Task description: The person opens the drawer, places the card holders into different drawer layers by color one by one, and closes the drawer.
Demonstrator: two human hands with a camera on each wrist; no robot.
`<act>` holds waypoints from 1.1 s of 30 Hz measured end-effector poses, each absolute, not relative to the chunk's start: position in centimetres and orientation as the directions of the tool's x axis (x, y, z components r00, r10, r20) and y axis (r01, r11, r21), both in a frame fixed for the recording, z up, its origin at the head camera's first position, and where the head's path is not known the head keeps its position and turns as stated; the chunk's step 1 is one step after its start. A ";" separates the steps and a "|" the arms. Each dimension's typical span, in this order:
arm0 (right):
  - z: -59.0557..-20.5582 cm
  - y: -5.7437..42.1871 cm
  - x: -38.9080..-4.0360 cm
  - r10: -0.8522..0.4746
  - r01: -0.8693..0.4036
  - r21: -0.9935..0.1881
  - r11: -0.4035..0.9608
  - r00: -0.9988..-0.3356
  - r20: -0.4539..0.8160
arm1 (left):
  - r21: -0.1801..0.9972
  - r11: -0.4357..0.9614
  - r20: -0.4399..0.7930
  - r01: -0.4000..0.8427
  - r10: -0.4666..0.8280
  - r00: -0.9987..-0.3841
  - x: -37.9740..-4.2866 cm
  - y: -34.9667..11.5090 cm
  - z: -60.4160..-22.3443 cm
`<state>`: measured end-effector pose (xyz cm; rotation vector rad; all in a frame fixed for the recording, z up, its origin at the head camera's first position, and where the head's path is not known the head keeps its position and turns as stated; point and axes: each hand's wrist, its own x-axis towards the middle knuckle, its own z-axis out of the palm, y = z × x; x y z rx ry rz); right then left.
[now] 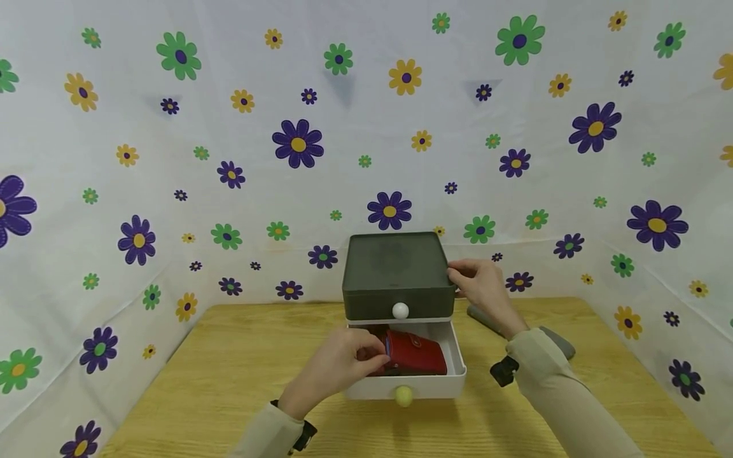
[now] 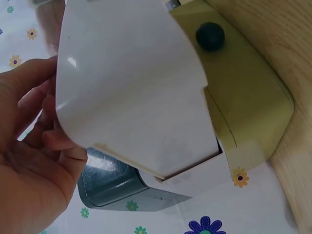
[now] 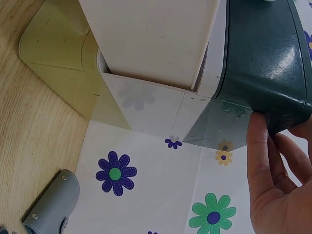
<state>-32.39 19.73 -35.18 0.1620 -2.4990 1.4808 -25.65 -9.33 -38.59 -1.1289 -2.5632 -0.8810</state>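
Fingers bent and drawn close to the thumb, the left hand [image 1: 338, 359] reaches in over the near left of an open white drawer [image 1: 435, 387]; its fingertips are at the left end of a red snap-strap case [image 1: 420, 353], but whether they pinch it I cannot tell. The case lies inside that drawer, toward the right, with something dark partly hidden at its left. A yellow-green knob [image 1: 403, 396] sits on the drawer's near face. Above it is a shut dark green drawer [image 1: 372, 304] with a white knob [image 1: 400, 310]; below, a yellow-green drawer [image 2: 243, 97] with a dark knob [image 2: 210, 36] rests on the wood-grain surface [image 1: 246, 356]. To the right, the right hand [image 1: 487, 289] holds the dark green drawer's upper right edge, fingers against its side and thumb close by. Farther right, partly behind that wrist, a grey snap case [image 3: 52, 202] lies on the surface. Flower-printed white cloth [image 1: 366, 95] hangs on the far, left and right sides.
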 end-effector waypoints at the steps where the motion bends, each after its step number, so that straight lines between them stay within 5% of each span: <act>1: -35.2 19.8 -32.4 0.022 -0.213 -0.850 0.482 -0.967 0.255 | 0.434 0.523 0.418 0.733 0.604 -0.678 -25.5 -9.3 -38.8; 10: -35.0 19.8 -32.5 0.022 -0.223 -0.846 0.484 -0.964 0.267 | 0.372 0.460 0.532 0.807 0.607 -0.591 -24.2 -8.4 -40.1; 22: -35.4 19.7 -32.5 0.032 -0.218 -0.850 0.480 -0.964 0.266 | 0.003 0.338 0.609 0.941 0.746 -0.269 -22.3 -7.5 -41.8; 33: -35.3 19.7 -32.5 0.039 -0.221 -0.850 0.479 -0.962 0.272 | -0.181 0.359 0.472 0.915 0.848 -0.240 -21.7 -7.0 -42.7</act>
